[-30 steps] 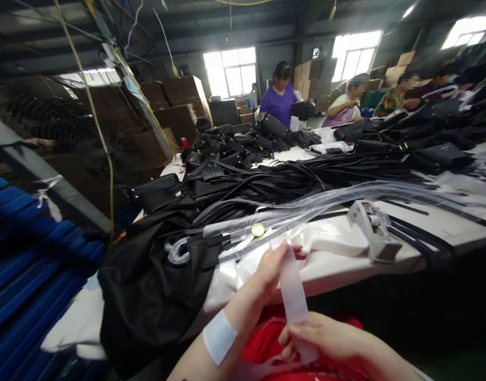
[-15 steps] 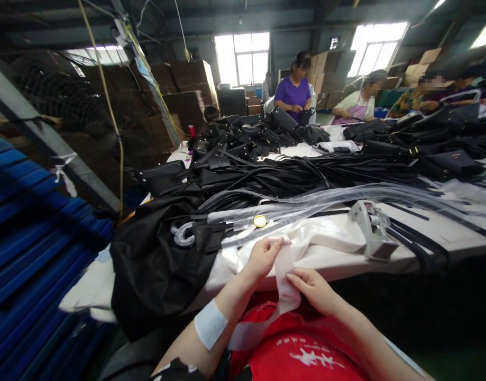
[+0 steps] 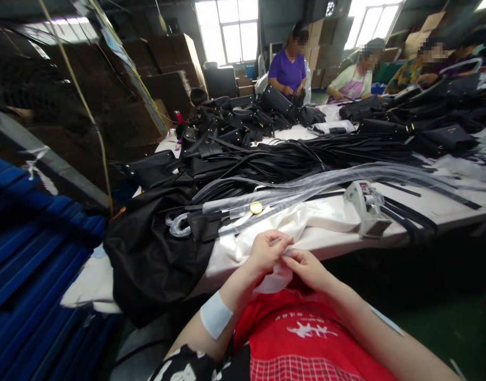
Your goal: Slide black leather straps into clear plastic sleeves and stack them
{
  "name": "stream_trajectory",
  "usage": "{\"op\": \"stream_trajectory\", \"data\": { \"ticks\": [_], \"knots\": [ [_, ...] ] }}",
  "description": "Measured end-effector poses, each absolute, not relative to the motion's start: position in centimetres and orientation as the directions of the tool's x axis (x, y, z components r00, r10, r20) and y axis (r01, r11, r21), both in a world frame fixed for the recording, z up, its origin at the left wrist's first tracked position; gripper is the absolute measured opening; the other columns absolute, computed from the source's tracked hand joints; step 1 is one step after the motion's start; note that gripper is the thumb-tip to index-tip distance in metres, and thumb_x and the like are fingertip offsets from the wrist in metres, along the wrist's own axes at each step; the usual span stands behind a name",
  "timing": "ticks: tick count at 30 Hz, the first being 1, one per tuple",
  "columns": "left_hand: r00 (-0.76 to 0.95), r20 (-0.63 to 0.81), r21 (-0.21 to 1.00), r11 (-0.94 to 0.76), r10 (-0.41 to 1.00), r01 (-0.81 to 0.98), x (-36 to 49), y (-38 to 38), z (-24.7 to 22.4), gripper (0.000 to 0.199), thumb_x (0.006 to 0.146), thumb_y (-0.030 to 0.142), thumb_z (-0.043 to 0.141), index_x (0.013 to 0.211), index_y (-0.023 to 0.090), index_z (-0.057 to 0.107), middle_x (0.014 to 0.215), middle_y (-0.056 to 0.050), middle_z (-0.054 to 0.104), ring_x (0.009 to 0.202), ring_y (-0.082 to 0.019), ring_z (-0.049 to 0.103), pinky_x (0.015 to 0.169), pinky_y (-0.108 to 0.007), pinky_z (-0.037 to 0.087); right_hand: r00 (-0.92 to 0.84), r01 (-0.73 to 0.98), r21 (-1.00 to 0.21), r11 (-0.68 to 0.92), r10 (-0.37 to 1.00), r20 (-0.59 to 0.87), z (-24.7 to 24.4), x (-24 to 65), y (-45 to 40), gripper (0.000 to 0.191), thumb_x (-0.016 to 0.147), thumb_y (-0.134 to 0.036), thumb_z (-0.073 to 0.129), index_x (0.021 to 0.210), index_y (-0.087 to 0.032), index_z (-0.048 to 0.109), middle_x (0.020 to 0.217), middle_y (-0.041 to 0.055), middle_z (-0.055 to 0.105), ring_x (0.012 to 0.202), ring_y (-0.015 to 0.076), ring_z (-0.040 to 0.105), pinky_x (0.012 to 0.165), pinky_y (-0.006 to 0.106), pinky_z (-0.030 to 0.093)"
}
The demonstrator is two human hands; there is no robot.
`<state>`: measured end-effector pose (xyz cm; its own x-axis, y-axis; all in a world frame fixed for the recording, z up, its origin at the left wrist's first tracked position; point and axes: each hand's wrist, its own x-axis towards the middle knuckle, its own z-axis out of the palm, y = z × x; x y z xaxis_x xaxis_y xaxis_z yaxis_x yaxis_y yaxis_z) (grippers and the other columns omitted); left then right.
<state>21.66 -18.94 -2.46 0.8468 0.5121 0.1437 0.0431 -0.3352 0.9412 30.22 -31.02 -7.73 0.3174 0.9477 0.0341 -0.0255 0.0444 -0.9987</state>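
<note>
My left hand (image 3: 269, 250) pinches a thin translucent plastic sleeve (image 3: 275, 279) over the table's front edge. Close beside it, my right hand (image 3: 306, 266) is closed on the same sleeve, the fingertips of both hands nearly meeting. The lower part of the plastic hangs bunched in front of my red apron (image 3: 302, 323). Beyond my hands lies a crumpled white sheet (image 3: 243, 244). Long clear plastic sleeves with dark straps in them (image 3: 306, 182) run across the table behind it. A round yellow-rimmed disc (image 3: 256, 207) lies among them.
A small grey machine (image 3: 365, 209) stands to the right on the table's front edge. Black straps (image 3: 290, 153) and black bags (image 3: 222, 127) are heaped farther back. Black cloth (image 3: 155, 264) drapes over the left corner. Blue slats (image 3: 32, 248) stand at far left. Several co-workers sit across the table.
My hands have come closer together, and the plastic that hung long across my apron is now gathered up short between them. My view has tilted slightly downward.
</note>
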Motion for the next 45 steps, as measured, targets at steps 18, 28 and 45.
{"op": "stream_trajectory", "data": {
  "ticks": [18,28,45],
  "knots": [
    [0.833,0.199,0.92,-0.392,0.516,0.023,21.9,-17.1,-2.2,0.024,0.074,0.035,0.077,0.066,0.015,0.067,0.068,-0.002,0.068,0.065,-0.013,0.06,0.066,-0.025,0.046,0.583,-0.023,-0.99,0.139,0.806,0.1,-8.5,32.7,-31.8,0.036,0.086,-0.053,0.064,0.094,-0.021,0.077,0.084,0.002,0.075,0.076,0.0198,0.067,0.071,0.028,0.053],
    [0.806,0.051,0.997,-0.07,0.59,-0.012,22.4,-16.7,-1.9,0.041,0.059,0.045,0.086,0.059,0.014,0.059,0.058,0.004,0.055,0.055,-0.008,0.047,0.057,-0.023,0.036,0.808,-0.16,-0.953,0.257,0.589,0.023,-9.0,32.9,-31.6,0.035,0.078,-0.055,0.072,0.092,-0.024,0.077,0.089,0.0043,0.077,0.086,0.0217,0.068,0.088,0.036,0.052],
    [0.743,0.493,0.762,-0.637,0.452,-0.117,21.5,-19.0,-2.5,0.013,0.084,0.031,0.066,0.078,0.019,0.069,0.106,-0.01,0.069,0.102,-0.022,0.062,0.094,-0.038,0.046,0.606,0.138,-0.975,0.176,0.763,0.224,-7.3,31.9,-32.4,0.032,0.092,-0.047,0.057,0.098,-0.022,0.076,0.102,0.007,0.074,0.099,0.0235,0.066,0.093,0.036,0.049]
  ]
}}
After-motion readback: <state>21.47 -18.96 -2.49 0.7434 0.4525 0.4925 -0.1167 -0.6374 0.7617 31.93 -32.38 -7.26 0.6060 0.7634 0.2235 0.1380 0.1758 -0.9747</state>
